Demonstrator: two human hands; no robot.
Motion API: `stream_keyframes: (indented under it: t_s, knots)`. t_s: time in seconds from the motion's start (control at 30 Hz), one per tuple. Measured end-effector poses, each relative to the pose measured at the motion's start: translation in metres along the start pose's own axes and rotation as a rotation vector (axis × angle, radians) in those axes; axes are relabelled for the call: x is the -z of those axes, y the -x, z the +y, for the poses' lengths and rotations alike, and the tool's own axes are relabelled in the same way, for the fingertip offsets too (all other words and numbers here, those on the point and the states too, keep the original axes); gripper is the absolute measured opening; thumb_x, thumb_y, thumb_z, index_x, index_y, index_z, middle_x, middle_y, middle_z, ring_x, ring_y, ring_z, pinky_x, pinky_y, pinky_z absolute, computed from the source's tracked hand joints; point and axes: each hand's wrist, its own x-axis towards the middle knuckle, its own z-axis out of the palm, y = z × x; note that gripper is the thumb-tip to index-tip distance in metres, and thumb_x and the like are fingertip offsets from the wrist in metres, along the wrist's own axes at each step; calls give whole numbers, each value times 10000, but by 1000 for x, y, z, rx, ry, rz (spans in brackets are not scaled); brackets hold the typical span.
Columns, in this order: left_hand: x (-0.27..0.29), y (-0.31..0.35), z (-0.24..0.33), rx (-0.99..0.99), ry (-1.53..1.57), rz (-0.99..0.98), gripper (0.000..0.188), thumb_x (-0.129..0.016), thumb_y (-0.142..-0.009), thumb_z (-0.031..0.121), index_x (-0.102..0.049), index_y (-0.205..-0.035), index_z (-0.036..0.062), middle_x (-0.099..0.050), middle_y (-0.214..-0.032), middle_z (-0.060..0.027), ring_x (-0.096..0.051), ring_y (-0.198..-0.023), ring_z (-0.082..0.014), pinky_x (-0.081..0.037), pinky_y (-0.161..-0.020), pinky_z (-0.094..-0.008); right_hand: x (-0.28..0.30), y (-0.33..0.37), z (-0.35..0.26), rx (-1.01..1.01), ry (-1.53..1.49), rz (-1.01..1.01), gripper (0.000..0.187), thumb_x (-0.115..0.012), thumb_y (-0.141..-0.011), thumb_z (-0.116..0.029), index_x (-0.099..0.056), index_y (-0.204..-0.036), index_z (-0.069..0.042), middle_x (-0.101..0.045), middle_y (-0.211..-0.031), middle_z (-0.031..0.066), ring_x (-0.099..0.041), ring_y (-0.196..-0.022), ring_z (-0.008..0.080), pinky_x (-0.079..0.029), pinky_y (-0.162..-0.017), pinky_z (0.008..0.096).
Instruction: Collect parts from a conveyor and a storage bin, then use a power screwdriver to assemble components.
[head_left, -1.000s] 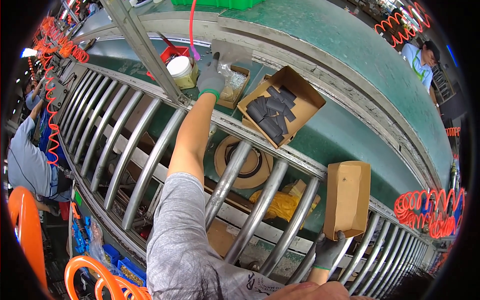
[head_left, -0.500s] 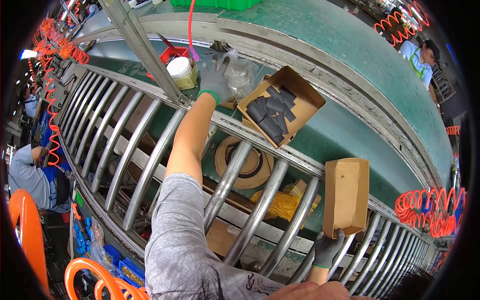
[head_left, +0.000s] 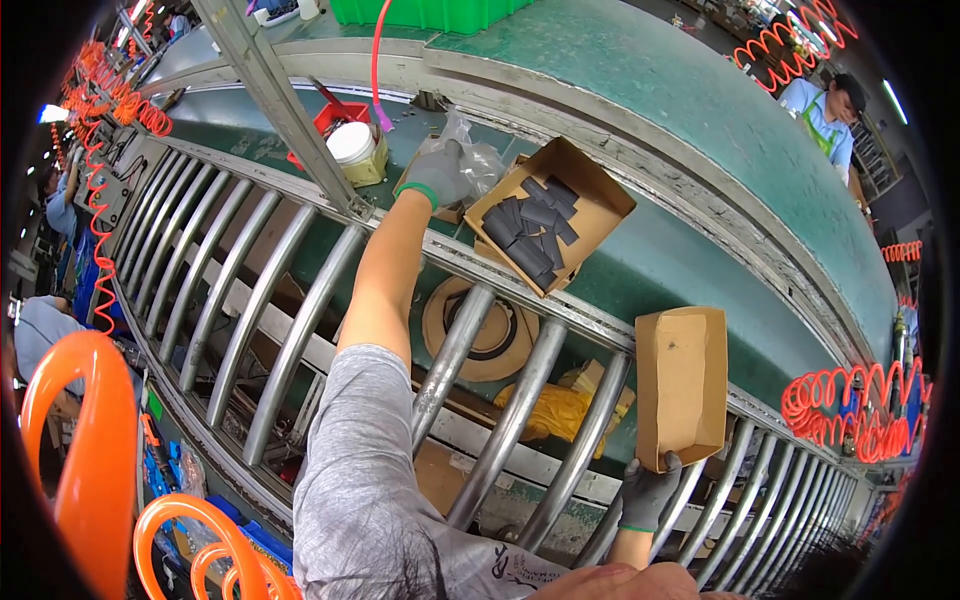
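At the far left, a thick orange coiled hose (head_left: 100,500) stands close to the camera, beside the roller conveyor (head_left: 450,365). Beyond the conveyor, on the green bench, a red bin (head_left: 345,112) sits behind a tub (head_left: 350,143) with a white top. To the right of the tub, the gloved left hand (head_left: 440,172) reaches across the rollers to a clear plastic bag (head_left: 482,165). The bag lies at this hand's right side; the fingers are partly hidden, so whether they grip it cannot be told. Next to the bag, an open cardboard carton (head_left: 598,210) sits tilted at the bench edge and contains loose black pieces (head_left: 537,225). Below, between the rollers, a yellow sheet (head_left: 545,412) is visible. Farther right, the gloved right hand (head_left: 645,498) grasps the near end of an open brown box (head_left: 680,380), thumb over the rim. The box lies over the conveyor's bench-side rail; whether the rail supports it cannot be told. Judged from posture, the current step is handling at the bag with the left hand while the right steadies the box. Any lift of the bag would call for a confirmed finger hold and clearance from the adjacent carton wall.
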Motion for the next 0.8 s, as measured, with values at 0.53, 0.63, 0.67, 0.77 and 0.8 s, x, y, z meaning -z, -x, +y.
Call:
stream_keyframes:
  t_s: [0.53, 0.63, 0.67, 0.77, 0.8]
  knots:
    - [16, 22, 19, -63, -14, -45, 726, -542, -804, 534, -347, -1424, 210, -362, -1451, -133, -324, -1338, -356, -273, -1099, -445, 12, 9, -11, -18, 38, -154, 379, -564, -832, -262, -519, -1180, -122, -640, -1041, 53, -657, -805, 156, -585, -527, 269]
    - [17, 42, 27, -41, 181, 220, 775, -589, -774, 519, -337, -1418, 170, -391, -1406, -174, -356, -1306, -362, -284, -1092, -439, 10, 24, -20, 0, -93, -75, 391, -566, -831, -255, -508, -1193, -122, -635, -1056, 54, -656, -806, 161, -585, -538, 271]
    - [15, 52, 32, 1, 262, 355, 828, -621, -750, 521, -324, -1418, 132, -398, -1377, -216, -373, -1283, -378, -298, -1084, -432, 8, 28, -22, -14, -124, -98, 398, -567, -829, -258, -502, -1199, -125, -634, -1061, 53, -657, -810, 163, -583, -536, 269]
    - [-14, 100, 70, 292, 658, 704, 891, -687, -711, 467, -315, -1400, 42, -404, -1314, -284, -388, -1258, -401, -329, -1061, -428, 1, 39, -27, -16, -142, -128, 421, -573, -823, -268, -490, -1212, -128, -632, -1065, 52, -657, -814, 167, -581, -532, 267]
    - [-26, 116, 82, 412, 753, 587, 906, -707, -698, 446, -314, -1385, 5, -395, -1312, -298, -389, -1255, -410, -343, -1049, -425, -1, 42, -28, -6, -124, -126, 436, -577, -819, -275, -484, -1220, -129, -632, -1066, 52, -657, -815, 169, -580, -531, 268]
